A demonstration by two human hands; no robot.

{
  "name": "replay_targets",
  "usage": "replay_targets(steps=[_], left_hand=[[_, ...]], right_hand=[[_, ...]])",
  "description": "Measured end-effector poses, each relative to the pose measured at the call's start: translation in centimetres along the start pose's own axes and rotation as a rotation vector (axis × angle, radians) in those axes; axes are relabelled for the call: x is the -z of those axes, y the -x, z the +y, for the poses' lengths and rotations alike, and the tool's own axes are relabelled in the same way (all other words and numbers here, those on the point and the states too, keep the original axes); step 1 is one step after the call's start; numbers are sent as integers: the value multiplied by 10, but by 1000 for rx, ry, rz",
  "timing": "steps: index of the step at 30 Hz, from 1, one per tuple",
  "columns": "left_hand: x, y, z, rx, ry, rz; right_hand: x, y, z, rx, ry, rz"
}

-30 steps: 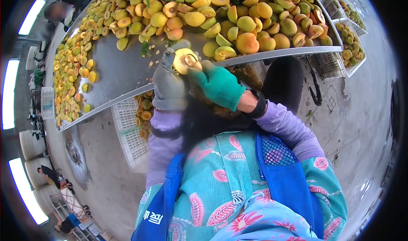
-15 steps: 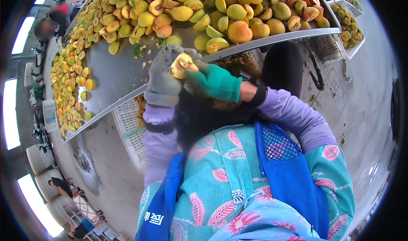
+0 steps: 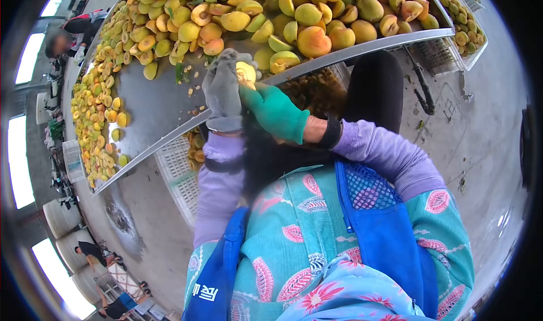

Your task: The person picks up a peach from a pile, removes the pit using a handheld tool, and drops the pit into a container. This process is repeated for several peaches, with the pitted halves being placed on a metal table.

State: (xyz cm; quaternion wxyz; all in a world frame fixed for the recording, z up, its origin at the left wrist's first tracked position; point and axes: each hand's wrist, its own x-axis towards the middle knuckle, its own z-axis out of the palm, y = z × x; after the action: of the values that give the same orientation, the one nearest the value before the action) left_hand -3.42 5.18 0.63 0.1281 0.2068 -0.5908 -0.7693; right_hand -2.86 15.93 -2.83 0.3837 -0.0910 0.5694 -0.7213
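Note:
My left hand (image 3: pixel 222 86), in a grey glove, is closed around a cut peach (image 3: pixel 245 73) with its pale yellow flesh facing up. My right hand (image 3: pixel 278 112), in a green glove, is closed and meets the fruit at its lower right side. Whatever sits inside the right fist is hidden. Both hands are over the near rim of a metal table (image 3: pixel 147 100). Just beyond them lies a heap of whole and halved peaches (image 3: pixel 226 21), with small pits or scraps scattered on the metal.
Below the table edge stand a white plastic crate (image 3: pixel 176 171) and a container of brown scraps (image 3: pixel 317 94). More crates of peaches (image 3: pixel 461 29) are at the right. Halved peaches (image 3: pixel 96 134) cover the table's left end. Another person (image 3: pixel 79 29) is at the far left.
Both hands have shifted slightly up, with the peach turned between them. The right fist has rotated and sits lower against the fruit. My view has tilted a little.

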Motion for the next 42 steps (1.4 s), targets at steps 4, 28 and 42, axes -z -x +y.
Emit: replay_targets(steps=[4,28,42], left_hand=[[29,-31,11,-644,-1129,-665],[-7,-10,52,62,-394,-480],[129,37,79,74,-1453,350]], right_hand=[[17,14,-23,-132,57,-121],[15,14,-58,-378,-717,-417],[44,28,-11,-655,-676,-276]])
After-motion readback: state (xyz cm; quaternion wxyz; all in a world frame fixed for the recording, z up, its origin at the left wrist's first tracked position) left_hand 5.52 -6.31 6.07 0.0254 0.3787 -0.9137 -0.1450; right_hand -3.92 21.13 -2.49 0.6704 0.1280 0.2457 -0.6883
